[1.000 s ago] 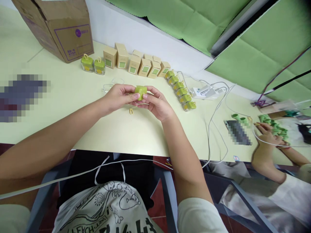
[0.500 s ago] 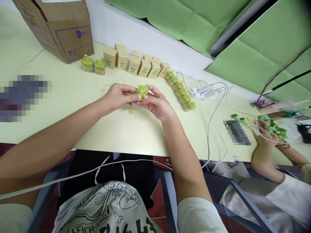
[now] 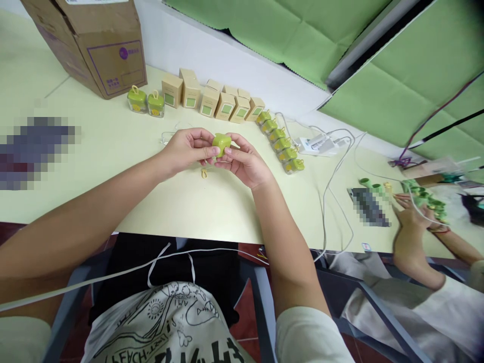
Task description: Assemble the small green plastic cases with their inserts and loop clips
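Note:
Between my two hands, just above the table, is a small green lid-like piece (image 3: 221, 143). My left hand (image 3: 191, 147) pinches it from the left with the thumb on its front. My right hand (image 3: 245, 157) grips it from the right, thumb and fingers bent round it. The piece's underside is hidden by my fingers. On the table just below my hands lies a small yellow loop (image 3: 204, 173). Behind my left hand a thin clear loop of material (image 3: 165, 137) rests on the table.
Two green-lidded clear jars (image 3: 156, 104) stand near a large cardboard box (image 3: 117, 63). Several small brown boxes (image 3: 208, 102) line the wall, followed by a row of similar jars (image 3: 282, 143). A power strip (image 3: 312, 145) trails white cables. At right, a co-worker's hands (image 3: 414, 214) handle green pieces (image 3: 431, 201).
My hands and the green piece have barely moved; my left fingers shift slightly. The co-worker's hand at right has moved a little.

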`<action>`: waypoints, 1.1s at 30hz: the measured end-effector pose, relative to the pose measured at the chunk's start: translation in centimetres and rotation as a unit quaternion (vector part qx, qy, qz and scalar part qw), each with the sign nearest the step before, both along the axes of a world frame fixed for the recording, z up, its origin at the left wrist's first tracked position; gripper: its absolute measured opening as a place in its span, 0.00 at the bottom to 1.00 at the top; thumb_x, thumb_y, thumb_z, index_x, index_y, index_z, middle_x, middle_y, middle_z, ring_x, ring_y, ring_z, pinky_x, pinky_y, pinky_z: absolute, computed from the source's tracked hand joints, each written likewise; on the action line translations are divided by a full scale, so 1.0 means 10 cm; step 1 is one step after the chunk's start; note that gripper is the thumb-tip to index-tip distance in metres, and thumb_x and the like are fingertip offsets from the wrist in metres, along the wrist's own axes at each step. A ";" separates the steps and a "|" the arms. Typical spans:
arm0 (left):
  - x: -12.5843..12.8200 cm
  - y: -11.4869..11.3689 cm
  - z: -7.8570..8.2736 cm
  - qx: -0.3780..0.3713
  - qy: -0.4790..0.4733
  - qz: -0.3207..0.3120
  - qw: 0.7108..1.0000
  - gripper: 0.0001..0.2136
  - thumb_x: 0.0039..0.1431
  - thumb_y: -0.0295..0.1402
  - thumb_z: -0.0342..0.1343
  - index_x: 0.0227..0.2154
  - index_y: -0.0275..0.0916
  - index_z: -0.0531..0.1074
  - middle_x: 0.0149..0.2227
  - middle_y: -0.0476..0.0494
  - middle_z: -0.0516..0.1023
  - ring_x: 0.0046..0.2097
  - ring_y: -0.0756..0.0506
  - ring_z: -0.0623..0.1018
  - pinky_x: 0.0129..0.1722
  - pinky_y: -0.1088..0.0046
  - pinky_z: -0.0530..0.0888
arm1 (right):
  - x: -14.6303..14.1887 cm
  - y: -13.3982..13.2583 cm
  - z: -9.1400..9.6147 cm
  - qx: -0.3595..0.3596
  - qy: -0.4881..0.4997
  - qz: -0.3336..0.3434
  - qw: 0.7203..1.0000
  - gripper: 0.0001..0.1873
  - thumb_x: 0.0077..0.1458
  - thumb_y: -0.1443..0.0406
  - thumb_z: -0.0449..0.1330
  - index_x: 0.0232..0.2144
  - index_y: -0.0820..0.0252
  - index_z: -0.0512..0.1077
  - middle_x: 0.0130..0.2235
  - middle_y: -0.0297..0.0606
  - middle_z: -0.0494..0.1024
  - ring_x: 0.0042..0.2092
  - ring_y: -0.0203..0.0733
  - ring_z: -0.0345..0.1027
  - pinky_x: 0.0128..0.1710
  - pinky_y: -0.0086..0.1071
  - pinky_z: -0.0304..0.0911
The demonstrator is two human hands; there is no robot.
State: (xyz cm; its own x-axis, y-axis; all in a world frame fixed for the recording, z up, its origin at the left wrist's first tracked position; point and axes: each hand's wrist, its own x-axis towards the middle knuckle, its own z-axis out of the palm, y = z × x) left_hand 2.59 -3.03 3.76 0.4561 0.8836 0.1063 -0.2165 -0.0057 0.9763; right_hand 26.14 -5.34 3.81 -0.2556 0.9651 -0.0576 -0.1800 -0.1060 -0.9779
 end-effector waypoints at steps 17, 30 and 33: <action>0.00 0.00 0.02 0.015 0.012 0.015 1.000 0.30 0.44 0.49 0.94 0.35 0.40 0.80 0.39 0.46 0.87 0.36 0.47 0.83 0.42 0.65 0.83 | -0.01 0.00 0.01 -0.008 0.012 0.012 1.000 0.39 0.45 0.49 0.93 0.51 0.46 0.78 0.40 0.23 0.89 0.40 0.38 0.86 0.54 0.43 0.92; 0.05 0.11 0.02 -0.024 -0.022 0.180 0.983 0.14 0.66 0.17 0.74 0.34 0.39 0.77 0.32 0.51 0.83 0.29 0.53 0.80 0.35 0.73 0.79 | 0.00 0.00 0.03 0.020 0.041 -0.008 0.999 0.35 0.47 0.49 0.93 0.44 0.49 0.77 0.33 0.21 0.83 0.36 0.34 0.83 0.49 0.34 0.90; 0.06 0.10 0.01 -0.034 -0.003 0.162 0.986 0.14 0.67 0.16 0.72 0.35 0.39 0.76 0.34 0.50 0.84 0.30 0.52 0.82 0.33 0.75 0.80 | 0.00 0.00 0.03 0.022 0.039 -0.002 0.999 0.31 0.50 0.50 0.91 0.43 0.48 0.77 0.32 0.22 0.82 0.37 0.36 0.84 0.52 0.36 0.90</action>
